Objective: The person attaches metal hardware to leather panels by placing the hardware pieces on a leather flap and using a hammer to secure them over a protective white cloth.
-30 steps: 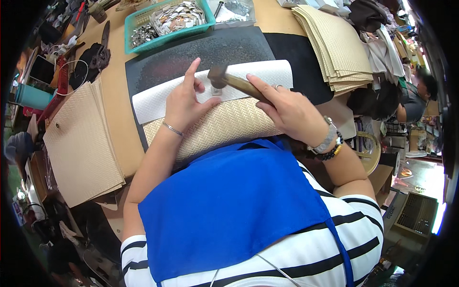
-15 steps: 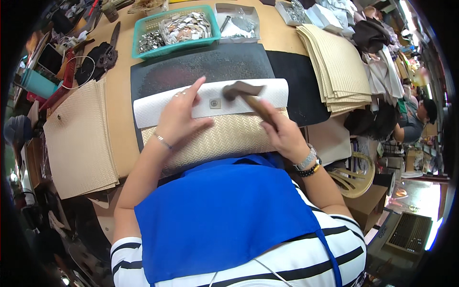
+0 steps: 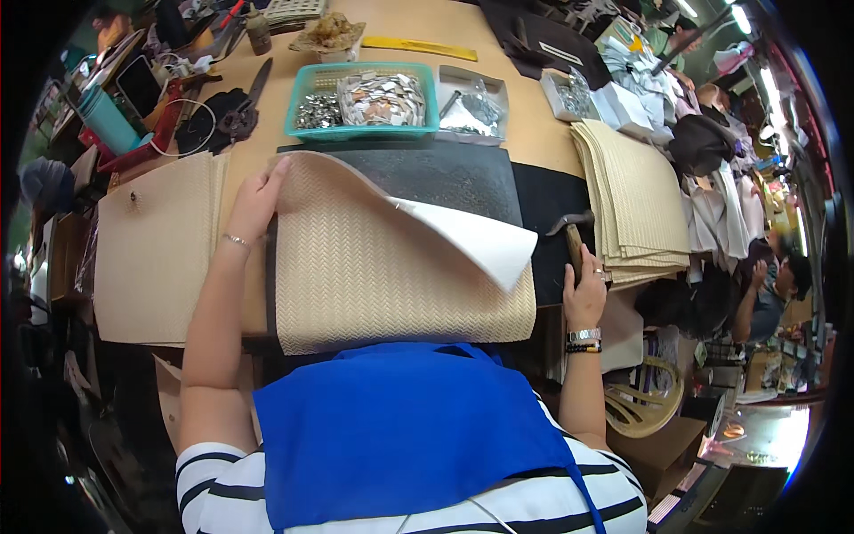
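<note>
A cream sheet with a woven herringbone face lies on the table in front of me. Its far edge is lifted and curling over, baring part of the white underside at the right. My left hand pinches the sheet's far left corner. Off the sheet's right side, my right hand is closed around the wooden handle of a hammer, whose metal head points away from me over a black mat. A dark, worn board shows beyond the sheet. The tag seen earlier is hidden by the curl.
A teal basket of small tags and metal bits stands beyond the board, beside a white box of hardware. Stacks of cream sheets lie left and right. Scissors-like dark tools lie far left; another person is at right.
My left hand has moved left to the sheet's corner, unfolding and lifting its far edge. My right hand has carried the hammer off the white flap to the right.
</note>
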{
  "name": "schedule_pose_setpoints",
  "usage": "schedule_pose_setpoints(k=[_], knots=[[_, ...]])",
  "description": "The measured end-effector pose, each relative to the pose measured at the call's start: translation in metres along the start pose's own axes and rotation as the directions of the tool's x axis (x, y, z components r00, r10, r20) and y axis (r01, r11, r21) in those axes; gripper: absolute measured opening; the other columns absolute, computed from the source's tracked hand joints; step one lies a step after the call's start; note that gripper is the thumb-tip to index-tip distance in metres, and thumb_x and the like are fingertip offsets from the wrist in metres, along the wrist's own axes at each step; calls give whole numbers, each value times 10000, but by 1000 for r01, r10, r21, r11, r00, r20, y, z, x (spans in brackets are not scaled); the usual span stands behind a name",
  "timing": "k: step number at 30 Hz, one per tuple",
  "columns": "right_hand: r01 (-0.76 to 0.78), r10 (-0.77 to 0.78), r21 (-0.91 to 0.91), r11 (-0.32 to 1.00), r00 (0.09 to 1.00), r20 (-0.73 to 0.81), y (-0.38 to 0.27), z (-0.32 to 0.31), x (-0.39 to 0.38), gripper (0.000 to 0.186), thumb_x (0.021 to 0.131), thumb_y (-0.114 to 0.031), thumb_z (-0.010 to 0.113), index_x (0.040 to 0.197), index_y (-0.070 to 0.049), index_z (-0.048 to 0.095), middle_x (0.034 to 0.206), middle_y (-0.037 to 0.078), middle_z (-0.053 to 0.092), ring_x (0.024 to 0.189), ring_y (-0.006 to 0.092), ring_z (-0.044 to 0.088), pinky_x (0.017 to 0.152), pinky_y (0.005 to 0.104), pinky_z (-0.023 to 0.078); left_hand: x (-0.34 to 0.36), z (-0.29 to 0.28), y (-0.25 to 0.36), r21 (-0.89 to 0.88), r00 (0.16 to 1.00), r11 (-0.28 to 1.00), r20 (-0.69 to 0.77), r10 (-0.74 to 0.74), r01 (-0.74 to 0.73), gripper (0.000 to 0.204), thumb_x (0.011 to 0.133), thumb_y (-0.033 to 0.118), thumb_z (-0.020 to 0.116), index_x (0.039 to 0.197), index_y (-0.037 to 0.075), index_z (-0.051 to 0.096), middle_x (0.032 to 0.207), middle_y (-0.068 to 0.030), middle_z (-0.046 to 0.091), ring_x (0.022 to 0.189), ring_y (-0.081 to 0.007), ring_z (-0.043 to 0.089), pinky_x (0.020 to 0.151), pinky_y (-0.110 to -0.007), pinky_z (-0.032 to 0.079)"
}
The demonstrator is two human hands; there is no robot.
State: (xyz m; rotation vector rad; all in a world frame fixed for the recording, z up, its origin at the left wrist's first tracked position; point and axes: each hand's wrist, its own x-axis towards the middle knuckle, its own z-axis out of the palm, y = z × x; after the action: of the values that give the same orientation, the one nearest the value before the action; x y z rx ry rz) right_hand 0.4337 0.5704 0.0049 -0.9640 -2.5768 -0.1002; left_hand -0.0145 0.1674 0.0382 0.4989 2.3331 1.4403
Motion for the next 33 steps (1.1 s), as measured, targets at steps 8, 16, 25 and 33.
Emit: schedule_pose_setpoints(k=[8, 16, 25, 33], knots=[[-20, 20, 12, 1000, 1000, -4, -3, 3, 0, 524, 1011, -236, 655, 1506, -102, 544, 1358, 175, 655, 1185, 382, 652, 965, 484, 535, -70, 21, -14, -231, 987, 971, 157, -22, 59, 272, 1061, 221, 672, 1217, -1, 679, 1081, -6, 742, 952, -67, 652, 876, -269, 532], [-52, 49, 53, 997, 998, 46, 1, 8, -4, 507, 1031, -206, 618, 1512, -75, 531, 1353, 242, 644, 1210, 436, 626, 1016, 502, 505, -123, -19, 27, 25, 997, 998, -57, 60, -58, 276, 1074, 196, 637, 1210, -35, 700, 1057, -37, 738, 989, -97, 621, 903, -305, 513], [5, -6, 47, 999, 1000, 18, -2, 9, -2, 493, 1049, -210, 599, 1515, -65, 527, 1402, 246, 618, 1268, 440, 604, 1057, 507, 486, -133, -400, -41, 608, 639, 673, -725, 256, 421, 585, 1023, 418, 649, 1518, 123, 547, 1472, -159, 632, 1349, -367, 603, 1122, -485, 465], [-38, 38, 24, 999, 999, 18, 1, 7, -4, 494, 1053, -218, 598, 1523, -85, 522, 1413, 224, 620, 1269, 425, 607, 1040, 502, 494, -110, -254, -166, 443, 544, 352, -792, -276, 824, 1266, 786, 932, 559, 1715, 190, 125, 1761, -224, 115, 1633, -396, 92, 1215, -749, 167]])
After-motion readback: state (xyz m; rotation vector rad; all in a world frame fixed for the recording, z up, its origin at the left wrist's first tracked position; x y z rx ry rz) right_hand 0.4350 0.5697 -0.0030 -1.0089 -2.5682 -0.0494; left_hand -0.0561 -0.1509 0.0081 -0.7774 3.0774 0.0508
